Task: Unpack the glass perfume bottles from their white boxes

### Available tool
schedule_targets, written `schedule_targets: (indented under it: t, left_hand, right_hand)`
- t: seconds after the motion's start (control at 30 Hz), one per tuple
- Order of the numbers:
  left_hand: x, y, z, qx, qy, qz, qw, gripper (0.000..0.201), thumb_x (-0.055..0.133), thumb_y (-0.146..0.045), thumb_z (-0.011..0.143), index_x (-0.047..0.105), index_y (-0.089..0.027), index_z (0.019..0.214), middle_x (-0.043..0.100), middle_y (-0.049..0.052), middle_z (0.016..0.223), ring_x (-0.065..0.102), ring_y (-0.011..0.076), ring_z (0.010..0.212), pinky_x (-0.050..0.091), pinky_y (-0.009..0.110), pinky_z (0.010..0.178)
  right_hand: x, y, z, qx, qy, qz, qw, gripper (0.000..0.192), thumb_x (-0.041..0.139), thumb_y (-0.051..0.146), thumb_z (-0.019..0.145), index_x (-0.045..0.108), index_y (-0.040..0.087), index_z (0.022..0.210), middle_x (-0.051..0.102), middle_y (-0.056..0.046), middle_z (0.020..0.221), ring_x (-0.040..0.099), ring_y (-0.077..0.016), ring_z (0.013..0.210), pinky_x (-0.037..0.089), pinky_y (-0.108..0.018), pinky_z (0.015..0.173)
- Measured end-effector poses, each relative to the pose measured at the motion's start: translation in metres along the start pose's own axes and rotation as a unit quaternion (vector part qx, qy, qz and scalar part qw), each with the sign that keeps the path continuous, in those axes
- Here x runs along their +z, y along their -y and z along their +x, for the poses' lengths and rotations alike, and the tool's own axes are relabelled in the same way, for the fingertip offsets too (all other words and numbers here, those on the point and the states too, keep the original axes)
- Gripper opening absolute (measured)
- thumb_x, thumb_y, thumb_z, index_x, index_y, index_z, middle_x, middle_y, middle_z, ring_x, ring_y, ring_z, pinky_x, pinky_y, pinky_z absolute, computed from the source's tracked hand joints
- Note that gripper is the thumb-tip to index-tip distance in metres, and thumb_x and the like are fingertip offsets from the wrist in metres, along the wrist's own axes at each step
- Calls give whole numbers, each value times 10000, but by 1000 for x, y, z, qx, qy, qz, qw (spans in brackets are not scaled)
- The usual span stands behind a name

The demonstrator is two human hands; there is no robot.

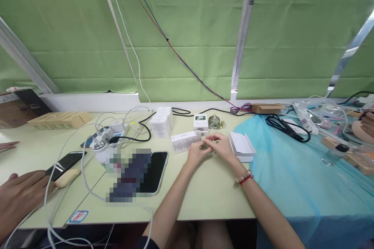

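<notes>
My left hand (196, 153) and my right hand (221, 146) meet over the table, fingers closed around a small round glass bottle (210, 153). Most of it is hidden behind my fingers. A similar round glass bottle (214, 121) stands just beyond, with a small gold-coloured piece (223, 125) beside it. To its left is a small white box (200, 122) with a dark green picture on top. A long white carton (185, 142) with printing lies by my left hand. Right of my right hand sits an open white box (242, 146).
Left of my arms lie a phone (156, 173), a pixelated patch, and a charger cluster (106, 144) with looping white cables. White cartons (161, 122) stand behind. Another person's hand (25, 190) rests by a phone at left. Blue plastic sheeting (292, 171) carries a coiled black cable (288, 127).
</notes>
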State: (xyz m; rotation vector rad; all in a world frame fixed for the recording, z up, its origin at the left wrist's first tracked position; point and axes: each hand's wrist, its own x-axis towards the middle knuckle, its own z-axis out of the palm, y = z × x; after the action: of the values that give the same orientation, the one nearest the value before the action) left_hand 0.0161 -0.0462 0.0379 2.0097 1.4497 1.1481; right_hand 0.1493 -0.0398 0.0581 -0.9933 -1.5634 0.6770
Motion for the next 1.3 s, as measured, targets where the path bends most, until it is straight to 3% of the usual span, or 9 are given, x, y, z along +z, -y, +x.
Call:
schedule_targets:
  t: [0.2,0.37,0.47,0.63,0.93,1.1,1.2,1.3]
  left_hand:
    - [3,-5,-3,1,-28,-19,999,289,550,-325,732,668,-189,958,703,23,834,622,149,735,441,235,656]
    - [9,-8,-3,-52,-39,2,998,245,555,-330,711,644,-181,885,682,16,755,603,152,690,423,244,640]
    - [11,-5,-1,-72,-44,-12,996,265,556,-347,717,646,-199,918,687,14,805,599,153,722,408,237,634]
    - [15,-2,1,-111,-56,-2,992,248,571,-324,702,654,-200,901,682,18,766,591,164,706,370,229,590]
    - [15,-5,1,-112,-52,1,992,277,558,-348,716,656,-210,935,686,32,788,599,181,720,356,236,576]
    - [16,-6,0,-132,-51,-7,990,214,612,-374,662,628,-198,782,661,5,692,577,163,653,334,223,547]
    - [16,-6,-1,-139,-52,16,989,174,626,-348,638,592,-196,717,630,-14,630,543,144,600,303,214,516]
    - [17,-6,-2,-136,-57,27,989,157,620,-327,645,605,-199,735,631,-14,631,542,143,599,313,217,520]
  right_hand:
    - [5,-5,1,27,11,20,999,249,651,327,699,693,169,887,700,-71,855,635,-184,763,498,-321,700]
    - [6,-7,1,6,-15,-25,1000,212,687,379,654,677,169,682,673,-65,756,619,-192,731,487,-308,644]
    - [9,-5,-2,-18,7,-15,1000,176,624,345,718,691,185,749,664,-63,800,609,-178,731,485,-293,625]
    - [15,-1,-9,-65,-10,-37,997,203,518,300,805,701,215,809,644,-61,817,588,-178,742,481,-300,637]
    - [11,-1,-7,-93,28,-37,995,227,462,262,843,683,211,847,644,-61,876,598,-181,821,479,-322,757]
    - [11,2,-3,-7,10,-10,1000,311,607,329,716,653,187,989,656,-42,772,614,-171,712,501,-274,592]
    - [12,1,-3,37,-35,-19,999,266,689,356,619,653,164,800,642,-37,671,602,-168,627,502,-280,567]
    - [12,-3,-2,33,-40,-13,999,241,699,389,611,599,170,599,642,-53,655,600,-174,618,518,-322,623]
